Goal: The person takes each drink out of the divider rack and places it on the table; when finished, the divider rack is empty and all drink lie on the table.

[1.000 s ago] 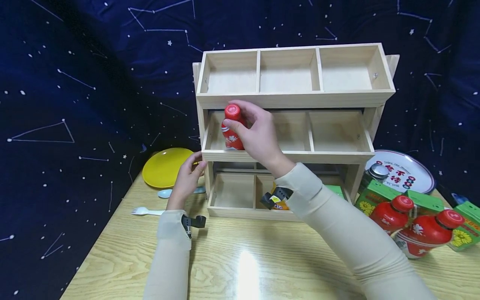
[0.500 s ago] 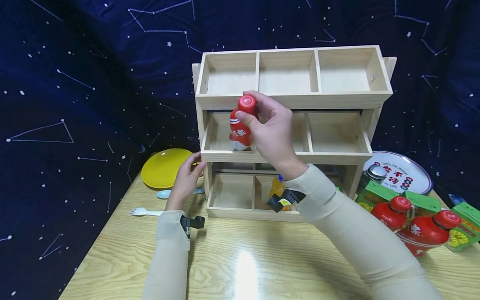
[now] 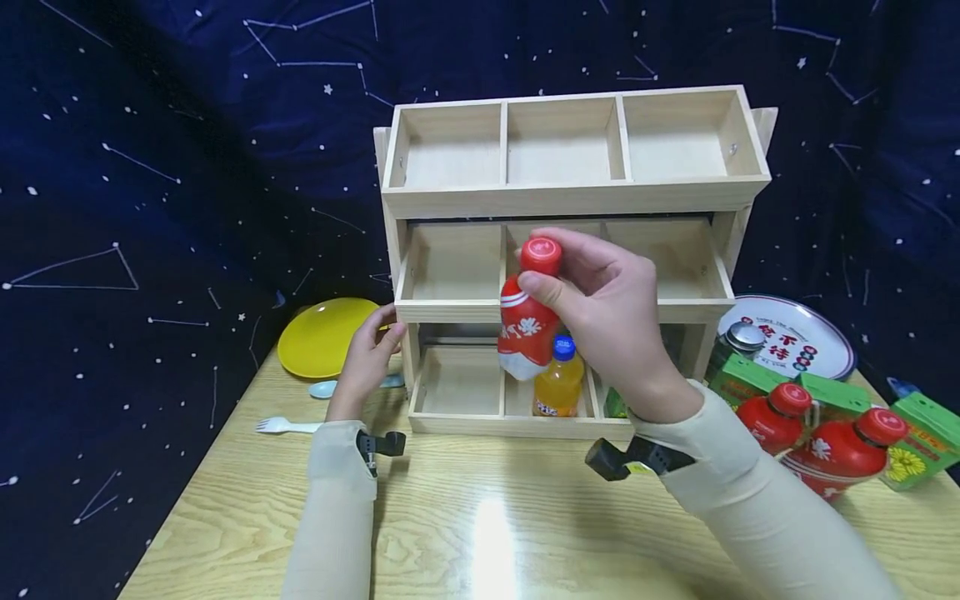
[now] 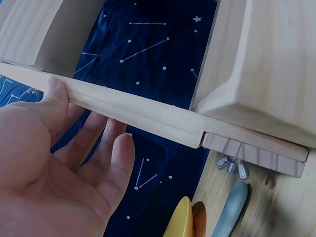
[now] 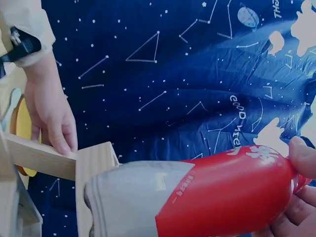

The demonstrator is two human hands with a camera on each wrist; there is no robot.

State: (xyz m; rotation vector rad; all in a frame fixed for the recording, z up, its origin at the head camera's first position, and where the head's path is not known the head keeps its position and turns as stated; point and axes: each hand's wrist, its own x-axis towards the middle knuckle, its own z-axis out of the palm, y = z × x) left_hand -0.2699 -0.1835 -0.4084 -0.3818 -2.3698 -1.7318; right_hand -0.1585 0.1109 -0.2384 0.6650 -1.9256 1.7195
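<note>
Left of the fingers of the left hand [image 3: 367, 358], one fork [image 3: 288, 427], one yellow plate [image 3: 322, 340] and one spoon [image 3: 323, 389] are resting on the bench [image 3: 442, 517]. That hand is gripping the wooden rack [image 3: 570, 202] by its side post. One red bottle [image 3: 527, 329], cap up, is tilting in the curled fingers of the right hand [image 3: 615, 307]; one orange bottle [image 3: 558, 390] is standing below them. Rightward are lying one jar [image 3: 745, 338], one white plate [image 3: 813, 327], two further red bottles [image 3: 832, 452] and three green cartons [image 3: 921, 437]. The right forearm is slanting in from lower right.

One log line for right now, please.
right hand: grips red-and-white bottle near its cap; left hand: holds pale wooden tiered rack by its side; blue-capped orange bottle: bottom tier, middle compartment
</note>
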